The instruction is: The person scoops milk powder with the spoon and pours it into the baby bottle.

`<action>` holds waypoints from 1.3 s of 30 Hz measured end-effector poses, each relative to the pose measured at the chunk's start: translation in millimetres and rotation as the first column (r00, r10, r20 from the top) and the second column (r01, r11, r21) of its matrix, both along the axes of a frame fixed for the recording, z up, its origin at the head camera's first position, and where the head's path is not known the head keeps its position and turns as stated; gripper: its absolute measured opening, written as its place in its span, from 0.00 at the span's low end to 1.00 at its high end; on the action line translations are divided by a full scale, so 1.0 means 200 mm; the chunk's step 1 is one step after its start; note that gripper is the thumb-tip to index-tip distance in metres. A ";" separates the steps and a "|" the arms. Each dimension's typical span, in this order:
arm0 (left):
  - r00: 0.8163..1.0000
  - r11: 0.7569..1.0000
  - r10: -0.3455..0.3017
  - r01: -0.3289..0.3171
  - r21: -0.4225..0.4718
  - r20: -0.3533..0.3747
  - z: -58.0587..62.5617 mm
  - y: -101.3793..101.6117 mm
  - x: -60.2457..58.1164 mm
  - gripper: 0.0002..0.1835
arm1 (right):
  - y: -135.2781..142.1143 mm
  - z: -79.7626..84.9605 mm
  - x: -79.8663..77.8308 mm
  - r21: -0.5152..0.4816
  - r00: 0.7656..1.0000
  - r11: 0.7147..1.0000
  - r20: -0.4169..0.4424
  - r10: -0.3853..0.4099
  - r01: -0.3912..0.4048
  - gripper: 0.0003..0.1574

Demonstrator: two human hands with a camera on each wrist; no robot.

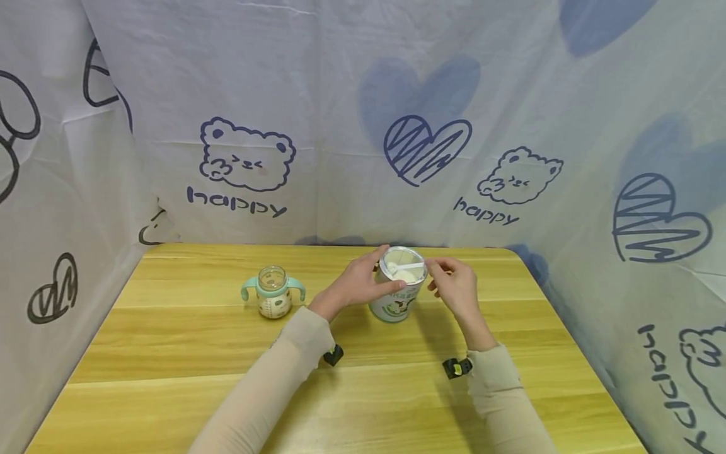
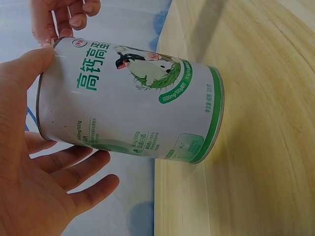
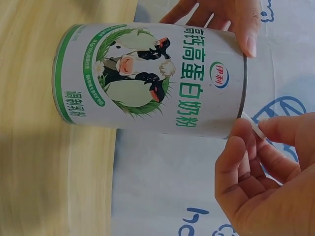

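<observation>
A white and green milk powder can (image 1: 394, 301) with a cow picture stands uncovered on the table, pale powder (image 1: 409, 275) visible inside. My left hand (image 1: 358, 282) grips the can near its rim, the thumb at the front and the fingers round the far side. Between thumb and fingers, my right hand (image 1: 455, 287) pinches the handle of a white scoop (image 1: 409, 266). The scoop reaches over the rim into the can; in the right wrist view only its handle end (image 3: 257, 129) shows.
To the left on the wooden table (image 1: 363, 403) stands a baby bottle (image 1: 273, 296) with mint green handles, without a cap, holding something pale. A white cloth (image 1: 334, 157) with blue hearts and bears hangs behind the table and along both sides.
</observation>
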State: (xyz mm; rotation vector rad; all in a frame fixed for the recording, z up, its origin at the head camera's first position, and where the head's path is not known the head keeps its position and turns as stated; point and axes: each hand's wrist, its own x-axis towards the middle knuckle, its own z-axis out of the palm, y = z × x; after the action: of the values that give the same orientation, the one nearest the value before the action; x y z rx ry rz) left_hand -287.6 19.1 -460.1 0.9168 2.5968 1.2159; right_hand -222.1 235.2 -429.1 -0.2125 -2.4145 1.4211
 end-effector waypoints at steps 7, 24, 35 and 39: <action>1.000 1.000 0.003 -0.003 0.000 0.003 0.00 0.00 0.00 0.56 | 0.00 0.00 0.01 0.019 0.999 0.999 -0.032 -0.031 0.031 0.17; 1.000 1.000 -0.004 0.004 0.007 -0.015 0.00 0.00 0.00 0.56 | -0.01 -0.03 0.00 0.252 0.955 0.967 -0.296 0.031 0.046 0.13; 1.000 1.000 -0.002 0.002 0.005 -0.012 0.00 0.00 0.00 0.56 | -0.01 -0.04 -0.01 0.350 0.926 0.933 -0.374 0.052 0.089 0.11; 1.000 1.000 -0.007 0.007 0.004 -0.012 0.01 0.00 0.00 0.56 | -0.01 -0.03 -0.01 0.333 0.933 0.938 -0.360 0.030 0.099 0.12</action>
State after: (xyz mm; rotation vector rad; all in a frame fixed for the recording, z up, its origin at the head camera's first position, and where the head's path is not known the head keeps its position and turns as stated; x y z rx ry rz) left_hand -287.6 18.7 -458.9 0.9358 2.5992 1.2182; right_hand -225.1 233.5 -435.4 0.0860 -2.2834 0.8976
